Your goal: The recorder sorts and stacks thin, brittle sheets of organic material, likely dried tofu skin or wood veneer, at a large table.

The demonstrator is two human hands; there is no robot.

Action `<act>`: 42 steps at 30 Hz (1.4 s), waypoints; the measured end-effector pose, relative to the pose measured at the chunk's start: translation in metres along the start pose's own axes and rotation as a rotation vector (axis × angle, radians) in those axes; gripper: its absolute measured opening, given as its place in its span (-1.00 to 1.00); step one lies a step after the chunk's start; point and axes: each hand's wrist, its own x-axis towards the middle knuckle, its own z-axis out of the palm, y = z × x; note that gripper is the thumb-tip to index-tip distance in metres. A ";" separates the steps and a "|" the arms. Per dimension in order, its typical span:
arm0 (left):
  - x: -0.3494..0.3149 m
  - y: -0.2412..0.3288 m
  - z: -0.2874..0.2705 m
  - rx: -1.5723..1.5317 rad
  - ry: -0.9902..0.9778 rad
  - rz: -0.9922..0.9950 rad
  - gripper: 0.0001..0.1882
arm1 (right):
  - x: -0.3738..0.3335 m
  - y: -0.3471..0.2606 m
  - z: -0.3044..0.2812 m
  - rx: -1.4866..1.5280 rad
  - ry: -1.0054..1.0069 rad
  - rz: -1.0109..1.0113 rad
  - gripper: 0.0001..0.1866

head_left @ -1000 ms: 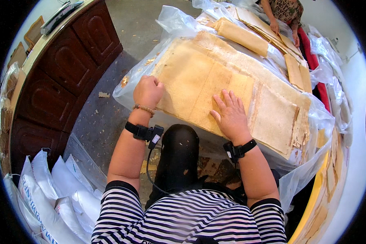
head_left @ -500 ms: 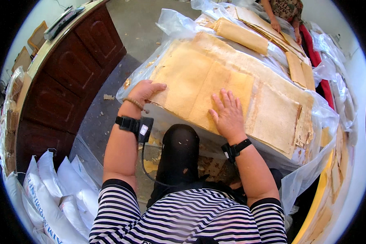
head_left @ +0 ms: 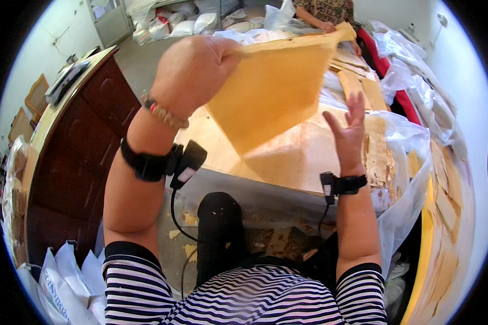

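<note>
My left hand (head_left: 195, 67) is closed on the upper left corner of a thin tan-yellow sheet (head_left: 274, 92), lifted and hanging at a slant. The sheet's lower corner comes down close to the stack of pale tan sheets (head_left: 287, 168). To the right of the lifted sheet, my right hand (head_left: 348, 132) is raised with its fingers apart and nothing in it. Clear plastic film (head_left: 404, 146) lies around the stack, whose right end is ragged and layered. What the sheets are made of I cannot tell.
Across the stack a co-worker's hand (head_left: 325, 26) shows beside more sheets (head_left: 358, 89). A dark wooden counter (head_left: 84, 146) stands at left, with white sacks (head_left: 65, 281) at lower left. A yellow-edged board (head_left: 425, 244) with sheet pieces lies at right. Scraps litter the floor.
My left hand has risen and lifted a sheet off the stack. My right hand has left the stack's surface and moved right, fingers spread. The view has tilted toward the far wall.
</note>
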 end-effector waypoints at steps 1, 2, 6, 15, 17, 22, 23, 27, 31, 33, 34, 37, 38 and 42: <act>-0.002 0.017 -0.008 0.062 0.117 0.128 -0.84 | 0.005 -0.004 -0.017 0.003 0.031 -0.073 0.09; -0.014 0.034 -0.012 0.076 0.117 0.132 -0.84 | 0.005 -0.004 -0.035 -0.040 0.033 -0.127 0.10; -0.094 0.085 0.001 0.097 -0.046 0.325 -0.75 | -0.033 0.006 -0.093 -0.295 -0.088 -0.334 -0.06; -0.222 0.076 0.108 0.011 -0.250 0.373 -0.70 | -0.139 0.027 -0.105 -0.615 -0.833 -0.304 -0.22; -0.214 0.071 0.108 0.024 -0.203 0.367 -0.71 | -0.145 0.034 -0.097 -0.708 -0.818 -0.439 -0.29; -0.196 0.068 0.129 0.018 -0.176 0.388 -0.72 | -0.125 0.032 -0.075 -0.572 -0.598 -0.479 -0.49; -0.198 0.069 0.133 0.024 -0.175 0.386 -0.72 | -0.124 0.036 -0.073 -0.567 -0.597 -0.482 -0.49; -0.205 0.072 0.141 0.002 -0.251 0.392 -0.71 | -0.126 0.050 -0.075 -0.513 -0.782 -0.479 -0.62; -0.204 0.061 0.127 -0.128 -0.374 0.300 -0.64 | -0.126 0.055 -0.080 -0.406 -0.753 -0.362 -0.66; -0.202 0.046 0.124 -0.144 -0.416 0.235 -0.60 | -0.120 0.054 -0.081 -0.360 -0.763 -0.337 -0.67; -0.204 0.032 0.126 -0.167 -0.465 0.227 -0.58 | -0.117 0.055 -0.080 -0.316 -0.772 -0.315 -0.67; -0.191 0.015 0.132 -0.232 -0.532 0.202 -0.57 | -0.109 0.064 -0.073 -0.316 -0.739 -0.269 -0.66; -0.187 0.008 0.139 -0.342 -0.530 0.207 -0.59 | -0.105 0.064 -0.072 -0.235 -0.722 -0.257 -0.73; -0.185 -0.008 0.174 -0.716 -0.443 -0.090 -0.76 | -0.098 0.059 -0.059 0.174 -0.638 0.472 -0.79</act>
